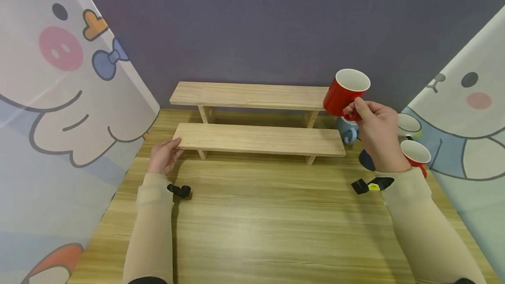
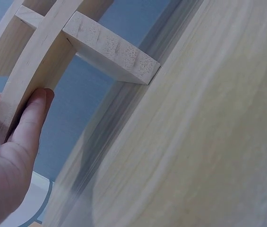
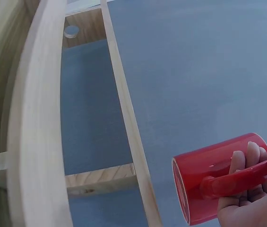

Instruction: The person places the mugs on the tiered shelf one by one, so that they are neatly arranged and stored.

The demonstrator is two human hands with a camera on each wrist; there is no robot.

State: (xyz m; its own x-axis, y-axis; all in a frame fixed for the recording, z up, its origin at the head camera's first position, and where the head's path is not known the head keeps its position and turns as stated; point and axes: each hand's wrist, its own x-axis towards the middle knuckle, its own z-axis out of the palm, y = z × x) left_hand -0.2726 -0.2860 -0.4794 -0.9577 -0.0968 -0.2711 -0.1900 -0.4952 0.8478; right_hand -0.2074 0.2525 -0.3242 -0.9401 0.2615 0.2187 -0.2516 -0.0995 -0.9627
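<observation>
A red mug (image 1: 340, 96) with a white inside is in my right hand (image 1: 376, 128), which grips it by the handle. The mug is raised at the right end of the upper shelf board, overlapping that end in the head view. In the right wrist view the fingers pass through the mug's handle (image 3: 237, 182). My left hand (image 1: 163, 154) pinches the left end of the lower shelf board (image 1: 256, 138), thumb on one face and fingers on the other. The two-step wooden rack has its upper board (image 1: 248, 94) behind the lower one.
Right of the rack stand a light blue mug (image 1: 348, 131), a white mug with a green edge (image 1: 408, 125) and another red mug (image 1: 416, 151). A dark round thing (image 1: 366, 160) lies partly behind my right wrist. Cartoon-print panels flank the wooden table (image 1: 272, 218); a dark grey wall rises behind.
</observation>
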